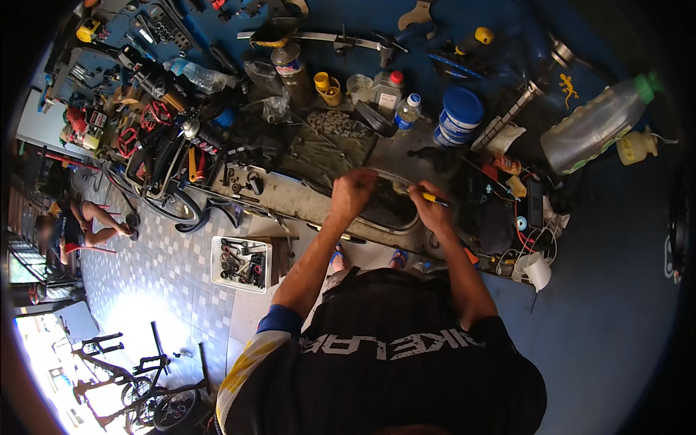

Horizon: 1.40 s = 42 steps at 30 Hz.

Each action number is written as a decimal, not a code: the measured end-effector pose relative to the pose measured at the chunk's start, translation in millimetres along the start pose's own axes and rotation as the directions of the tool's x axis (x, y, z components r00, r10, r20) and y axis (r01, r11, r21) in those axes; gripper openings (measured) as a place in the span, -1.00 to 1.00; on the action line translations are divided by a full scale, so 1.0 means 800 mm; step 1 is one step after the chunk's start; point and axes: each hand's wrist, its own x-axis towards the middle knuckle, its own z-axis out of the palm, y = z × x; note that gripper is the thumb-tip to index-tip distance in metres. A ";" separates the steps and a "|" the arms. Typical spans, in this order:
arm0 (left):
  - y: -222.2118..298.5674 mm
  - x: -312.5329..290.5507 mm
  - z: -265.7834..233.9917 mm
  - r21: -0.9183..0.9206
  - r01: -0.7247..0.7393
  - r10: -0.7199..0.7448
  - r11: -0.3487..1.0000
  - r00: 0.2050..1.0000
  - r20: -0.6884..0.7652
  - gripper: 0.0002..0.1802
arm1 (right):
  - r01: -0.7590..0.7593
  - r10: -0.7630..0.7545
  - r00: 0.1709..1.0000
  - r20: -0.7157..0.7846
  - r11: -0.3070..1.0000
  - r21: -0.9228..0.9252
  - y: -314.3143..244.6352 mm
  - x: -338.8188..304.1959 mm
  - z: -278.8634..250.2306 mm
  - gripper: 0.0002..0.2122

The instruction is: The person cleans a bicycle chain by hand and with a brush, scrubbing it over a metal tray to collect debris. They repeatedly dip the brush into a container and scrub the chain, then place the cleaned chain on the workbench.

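Both my hands are over the workbench, above a dark shallow tray (392, 230) with a pale rounded rim. My left hand (353, 193) is closed in a fist-like grip at the tray's left side; what its fingers hold, if anything, is hidden. At the tray's right side, my right hand (432, 210) is closed around a slim tool with a yellow-and-black handle (435, 199). The handle points away to the right, and its working end is too small and dark to make out.
Behind the tray lie a pile of chain-like metal parts (336, 123), a blue tub (460, 116) and several bottles. A large clear bottle (596, 127) leans at right. Left of me, a white basket (241, 264) holds parts. Another person (80, 226) sits farther left, near bicycles.
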 end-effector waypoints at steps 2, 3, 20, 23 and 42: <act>0.042 0.013 -0.002 0.177 -0.224 0.226 0.958 0.974 0.006 -0.76 | -0.035 0.033 0.996 -0.086 0.999 -0.020 -0.011 -0.011 -0.006 -0.73; 0.058 0.016 -0.003 0.235 -0.311 0.320 0.921 0.948 0.003 -0.76 | -0.021 0.020 0.996 -0.088 1.000 -0.018 -0.010 -0.012 -0.004 -0.73; -0.094 0.143 -0.076 0.756 -0.028 0.144 0.654 0.986 -0.088 -0.80 | -0.050 0.055 0.998 -0.042 0.991 0.121 -0.002 -0.037 -0.014 -0.75; -0.095 0.123 -0.058 0.783 -0.252 0.257 0.569 0.959 0.121 -0.73 | -0.041 0.046 0.998 -0.049 0.994 0.102 0.009 -0.026 -0.013 -0.75; -0.033 -0.050 0.023 0.409 -0.650 0.190 0.640 0.650 0.736 -0.28 | 0.055 -0.052 0.998 -0.030 0.993 0.102 -0.006 -0.017 -0.039 -0.77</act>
